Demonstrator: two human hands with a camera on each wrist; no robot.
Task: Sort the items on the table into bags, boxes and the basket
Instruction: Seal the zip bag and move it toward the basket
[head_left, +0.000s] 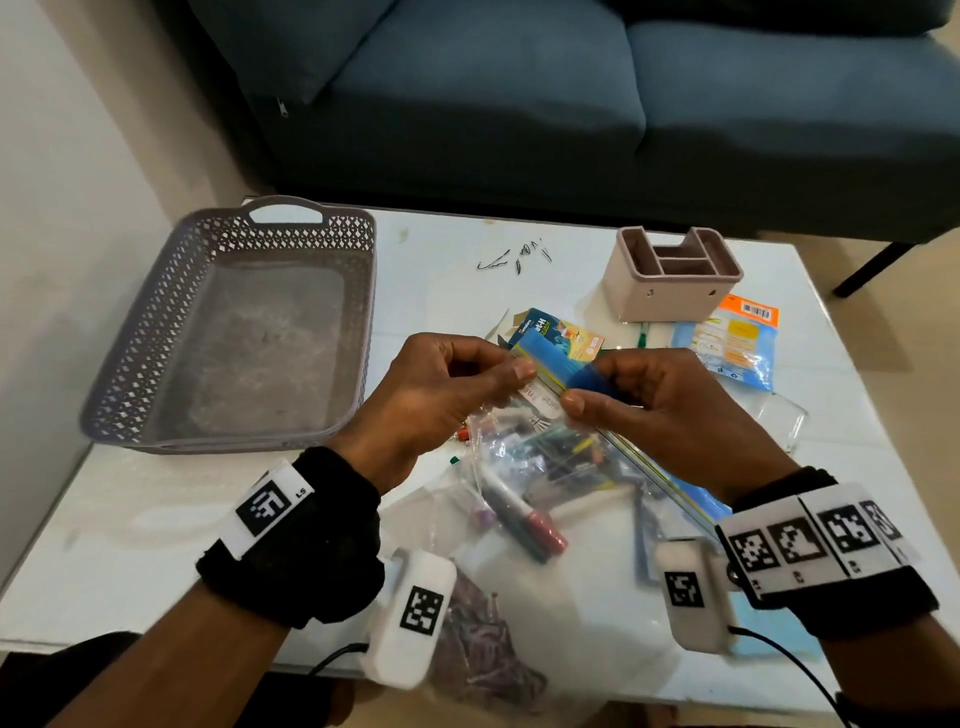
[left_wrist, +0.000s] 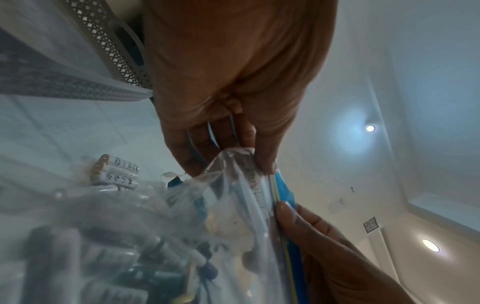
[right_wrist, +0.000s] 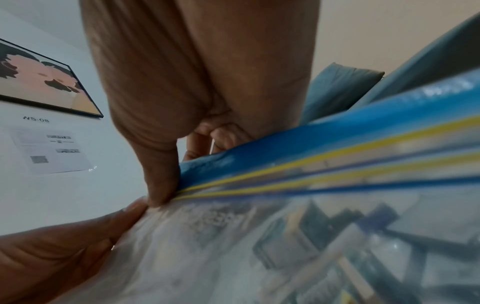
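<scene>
Clear plastic, with a blue-and-yellow zip strip along its mouth, makes up the zip-lock bag (head_left: 550, 441) held up over the middle of the white counter (head_left: 457, 260). The left hand (head_left: 441, 395) pinches the strip between thumb and curled fingers (left_wrist: 265, 156), and the right hand (head_left: 654, 410) pinches it just beside, thumb tips nearly touching. Markers and small items show blurred through the bag's wall. Under it on the counter lie a dark marker with a red cap (head_left: 524, 519) and another clear bag of purple bits (head_left: 478, 639). An empty grey lattice plastic basket (head_left: 156, 322) sits to the left. A pink compartmented plastic organiser box (head_left: 670, 296) stands at the far right, with an orange-and-blue packet (head_left: 737, 343) just beside it and a small printed carton (head_left: 561, 332) behind the hands. A dark blue sofa (head_left: 519, 93) stands beyond the counter.
</scene>
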